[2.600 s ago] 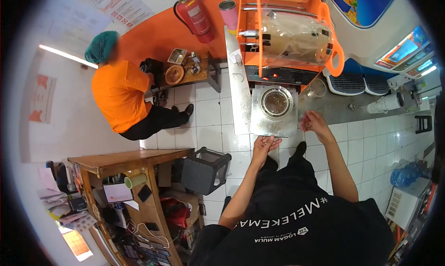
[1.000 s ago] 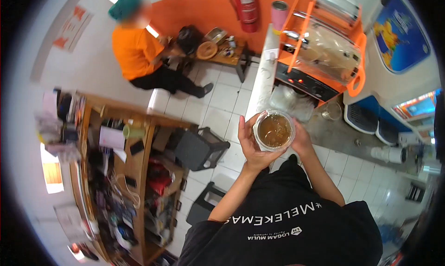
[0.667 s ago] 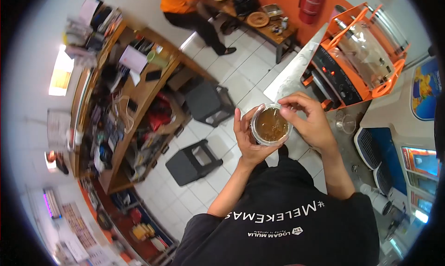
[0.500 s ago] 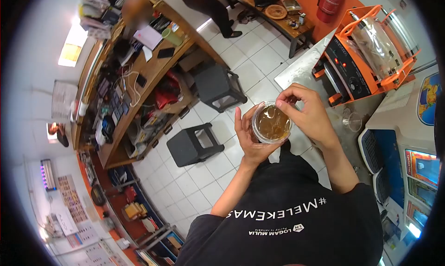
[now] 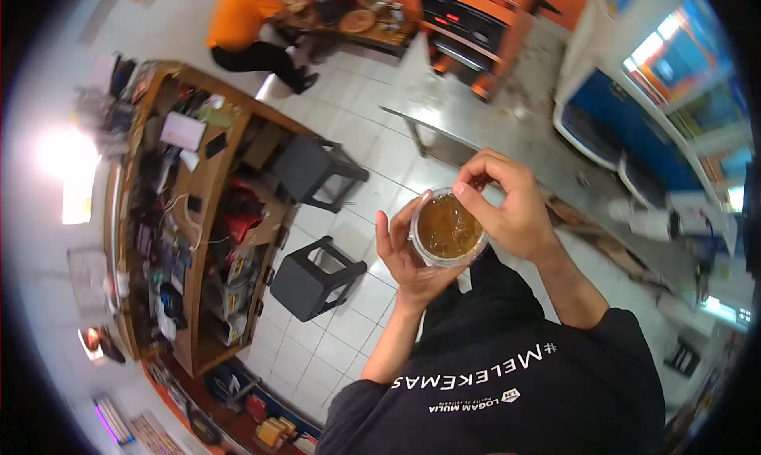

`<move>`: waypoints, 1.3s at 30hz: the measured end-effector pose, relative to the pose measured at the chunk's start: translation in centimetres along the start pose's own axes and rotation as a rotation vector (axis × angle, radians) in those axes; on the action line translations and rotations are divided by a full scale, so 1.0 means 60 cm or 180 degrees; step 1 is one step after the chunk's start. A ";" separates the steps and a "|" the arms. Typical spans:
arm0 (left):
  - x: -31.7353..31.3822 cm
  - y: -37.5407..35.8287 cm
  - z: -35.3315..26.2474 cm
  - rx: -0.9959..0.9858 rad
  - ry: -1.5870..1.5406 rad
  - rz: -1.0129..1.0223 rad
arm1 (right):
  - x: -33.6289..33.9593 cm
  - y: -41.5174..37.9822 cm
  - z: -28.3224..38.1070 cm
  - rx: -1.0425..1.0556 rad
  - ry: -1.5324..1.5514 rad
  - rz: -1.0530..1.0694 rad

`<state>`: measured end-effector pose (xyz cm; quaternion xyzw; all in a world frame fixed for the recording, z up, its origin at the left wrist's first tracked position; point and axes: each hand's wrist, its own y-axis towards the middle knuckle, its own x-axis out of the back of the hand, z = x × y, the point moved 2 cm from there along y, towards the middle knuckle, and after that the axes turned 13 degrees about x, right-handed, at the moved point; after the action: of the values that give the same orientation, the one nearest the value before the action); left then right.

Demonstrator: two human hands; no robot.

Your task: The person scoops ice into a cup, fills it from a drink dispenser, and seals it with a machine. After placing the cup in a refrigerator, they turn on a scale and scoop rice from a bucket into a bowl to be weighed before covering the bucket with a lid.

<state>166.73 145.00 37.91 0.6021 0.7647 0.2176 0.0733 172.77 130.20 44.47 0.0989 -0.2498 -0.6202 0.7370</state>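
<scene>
A clear plastic cup (image 5: 449,227) of brown drink, with what look like ice pieces in it, is held out in front of my black shirt. My left hand (image 5: 411,266) wraps round its side from below, with one finger sticking up apart from the wall. At the rim, my right hand (image 5: 509,209) has its thumb and index finger pinched together over the edge nearest it. Whatever sits in that pinch, if anything, is hidden by the fingers.
Two dark plastic stools (image 5: 321,279) stand on the tiled floor to the left, beside a cluttered wooden desk (image 5: 226,130). On the right is a metal counter (image 5: 519,126) with an orange machine (image 5: 468,27). A person in orange (image 5: 242,27) bends near a low bench (image 5: 380,39).
The whole view has turned, so the orange machine and the counter appear further left and higher. Both hands keep their hold at the cup. The person in orange now shows more fully, bent over.
</scene>
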 end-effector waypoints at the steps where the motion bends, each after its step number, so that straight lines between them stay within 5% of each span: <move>1: -0.011 -0.023 -0.012 0.0091 -0.0153 0.0184 | 0.020 -0.034 0.007 -0.0393 0.0159 0.0012; 8: -0.138 -0.178 -0.111 0.0179 -0.0695 0.1069 | 0.184 -0.266 0.051 -0.1345 0.0808 -0.0756; 15: -0.285 -0.313 -0.160 0.0612 -0.1312 0.1971 | 0.330 -0.464 0.068 -0.1265 0.0823 -0.1591; 23: -0.326 -0.291 -0.150 0.0604 -0.1266 0.1770 | 0.421 -0.541 0.059 -0.1335 0.0427 -0.1716; 29: -0.239 -0.183 -0.086 0.0531 -0.0529 0.1048 | 0.348 -0.447 -0.071 -0.1645 0.0921 -0.1072; 35: -0.114 -0.056 0.007 0.0602 -0.0062 0.0480 | 0.150 -0.177 -0.227 -0.1789 0.1692 -0.0064; 39: -0.039 0.045 0.092 0.0601 -0.0178 0.0487 | 0.013 0.022 -0.397 -0.2347 0.3185 -0.0566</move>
<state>171.80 144.58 33.78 0.6687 0.7313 0.1327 0.0207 185.70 125.81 24.90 0.1369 0.3650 -0.6030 0.6960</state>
